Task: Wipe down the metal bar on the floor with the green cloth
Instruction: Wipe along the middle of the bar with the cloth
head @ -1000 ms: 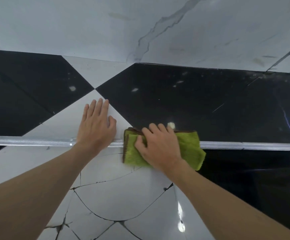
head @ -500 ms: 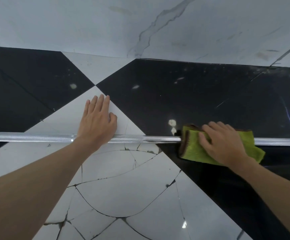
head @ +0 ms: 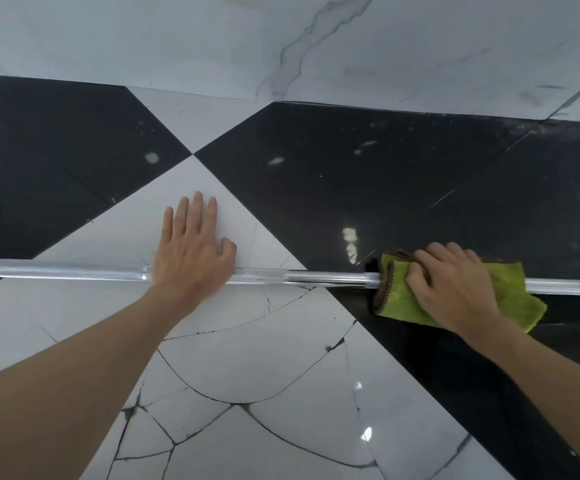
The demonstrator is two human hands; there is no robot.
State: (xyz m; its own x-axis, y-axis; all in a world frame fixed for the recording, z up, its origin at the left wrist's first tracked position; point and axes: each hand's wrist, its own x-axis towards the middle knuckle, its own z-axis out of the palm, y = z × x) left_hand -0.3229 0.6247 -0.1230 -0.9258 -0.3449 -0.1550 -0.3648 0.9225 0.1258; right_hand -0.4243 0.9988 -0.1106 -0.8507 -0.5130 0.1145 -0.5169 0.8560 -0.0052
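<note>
Right hand (head: 454,289) clamped green cloth (head: 512,299) round bar (head: 73,273).
Left hand (head: 191,258), fingers spread flat, pinned bar against rolling.

left hand (head: 191,258) flat on metal bar (head: 316,277) | right hand (head: 454,289) grips green cloth (head: 399,299) around bar

You have one view, worn on your head: it faces forward and steeply down at the floor (head: 281,368) from close above, wide-angled, with the wall (head: 143,39) across the top.
</note>
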